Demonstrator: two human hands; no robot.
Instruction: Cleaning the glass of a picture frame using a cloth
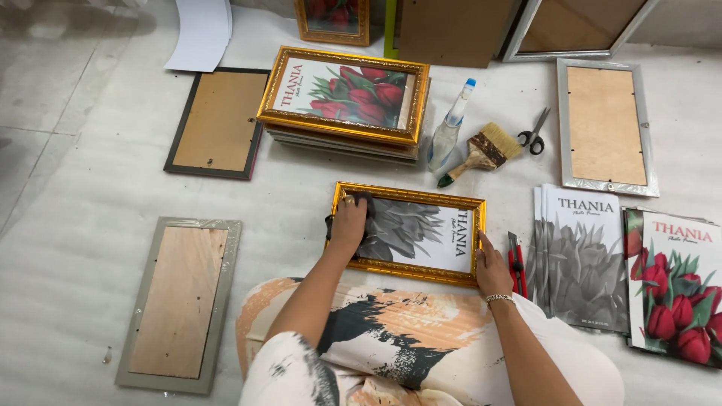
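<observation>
From the head camera, a gold-framed picture (410, 233) of grey flowers lies flat on the pale floor covering (75, 195) just in front of the person's knees. The left hand (350, 220) presses a dark cloth (364, 201) onto the glass at the frame's left end, fingers curled down over the cloth and gripping it. The right hand (492, 269) rests flat against the frame's lower right corner, fingers extended and holding nothing, a silver bracelet (498, 298) at the wrist. Just to the right of that hand lies a red utility knife (517, 263), then a stack of grey flower prints (579, 259) and a stack of red tulip prints (677, 289). Beyond the frame stands a pile of gold frames (342, 101) with a red tulip picture on top; beside it lie a spray bottle (449, 129), a wide paintbrush (481, 153) and scissors (534, 134). 3 frames lie face down: a dark one (218, 124) at upper left, a silver one (180, 304) at lower left, and another silver one (605, 128) at upper right.
</observation>
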